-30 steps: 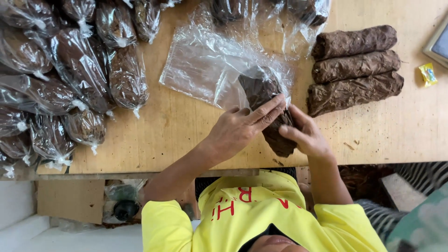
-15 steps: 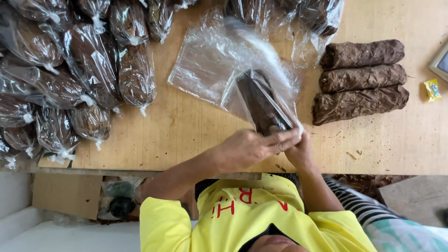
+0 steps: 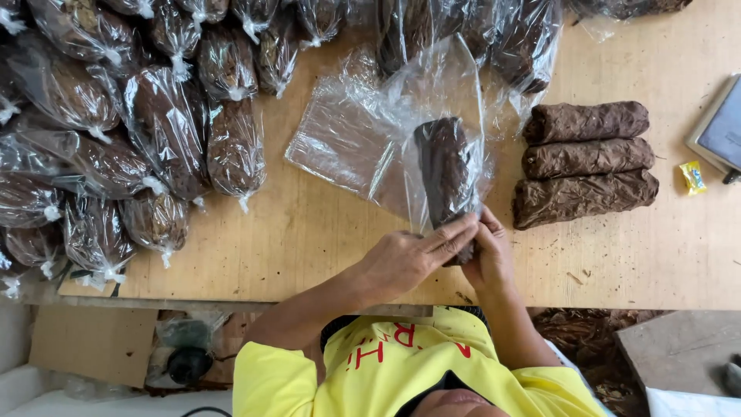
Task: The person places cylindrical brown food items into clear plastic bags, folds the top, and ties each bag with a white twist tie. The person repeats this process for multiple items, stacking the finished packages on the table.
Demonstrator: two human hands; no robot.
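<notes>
A dark brown leaf roll [image 3: 446, 171] stands nearly upright in the view, pushed into a clear plastic bag [image 3: 363, 139] that lies on the wooden table [image 3: 309, 239]. My left hand [image 3: 405, 261] and my right hand [image 3: 490, 253] both clasp the near end of the roll through the bag's mouth, fingers touching each other. The far end of the roll is inside the bag. Loose plastic billows up around it.
Three bare brown rolls [image 3: 587, 164] lie stacked at the right. Several tied bagged rolls [image 3: 147, 131] are heaped at the left and along the back. A small yellow wrapper [image 3: 693, 177] and a flat grey device [image 3: 722, 127] sit at the right edge.
The roll has slid deeper into the bag and swung from tilted to nearly upright. Both hands have closed together at its near end.
</notes>
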